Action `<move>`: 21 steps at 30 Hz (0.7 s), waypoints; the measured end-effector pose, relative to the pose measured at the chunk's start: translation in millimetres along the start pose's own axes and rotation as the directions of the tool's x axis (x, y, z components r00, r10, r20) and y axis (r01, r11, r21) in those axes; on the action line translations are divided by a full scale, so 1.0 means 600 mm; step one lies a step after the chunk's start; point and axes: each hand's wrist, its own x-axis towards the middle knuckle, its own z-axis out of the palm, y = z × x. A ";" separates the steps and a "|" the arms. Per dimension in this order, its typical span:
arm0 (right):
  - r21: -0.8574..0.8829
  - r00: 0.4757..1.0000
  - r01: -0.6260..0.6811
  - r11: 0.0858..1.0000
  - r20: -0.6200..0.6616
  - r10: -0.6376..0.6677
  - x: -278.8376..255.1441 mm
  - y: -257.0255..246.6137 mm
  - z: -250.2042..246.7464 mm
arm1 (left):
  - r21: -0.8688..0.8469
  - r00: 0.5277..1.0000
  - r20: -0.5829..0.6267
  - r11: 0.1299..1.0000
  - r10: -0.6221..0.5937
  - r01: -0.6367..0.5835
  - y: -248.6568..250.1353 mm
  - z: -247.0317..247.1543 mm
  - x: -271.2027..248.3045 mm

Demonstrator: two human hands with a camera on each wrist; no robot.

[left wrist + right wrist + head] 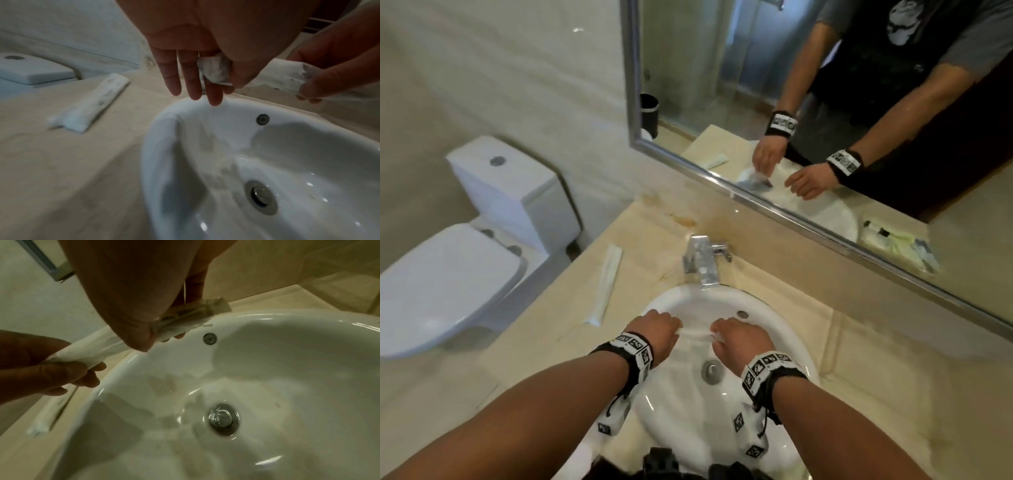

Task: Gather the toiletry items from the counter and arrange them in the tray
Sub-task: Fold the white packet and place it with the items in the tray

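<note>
Head view: both hands sit at centre frame above the sink [784, 329], the left hand [654, 334] and right hand [743, 339] each gripping an end of a white packet [697, 334]; another packet [607, 284] lies on the counter [544, 342] at left. Left wrist view: thumb and forefinger pinch the packet [213, 71], other fingers [193, 76] straight; right hand [337, 61] upper right. Right wrist view: curled fingers clamp the packet [185, 324]; left hand [41, 363] at left edge.

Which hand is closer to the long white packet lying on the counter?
Left. The left hand is over the sink's rim, beside the long white packet; the right hand is farther, over the basin.
</note>
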 end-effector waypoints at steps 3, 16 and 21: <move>-0.037 0.998 0.056 0.998 0.038 -0.054 0.028 -0.060 -0.004 | -0.006 0.996 0.008 0.996 -0.085 0.085 -0.062 0.001 -0.033; 0.027 0.984 -0.172 0.985 0.055 0.170 0.144 -0.203 -0.036 | -0.034 0.936 0.009 0.936 -0.351 0.351 -0.259 -0.045 -0.006; 0.073 0.968 -0.249 0.966 0.064 0.245 0.172 -0.206 -0.049 | -0.034 0.947 0.056 0.948 -0.315 0.317 -0.264 -0.040 0.037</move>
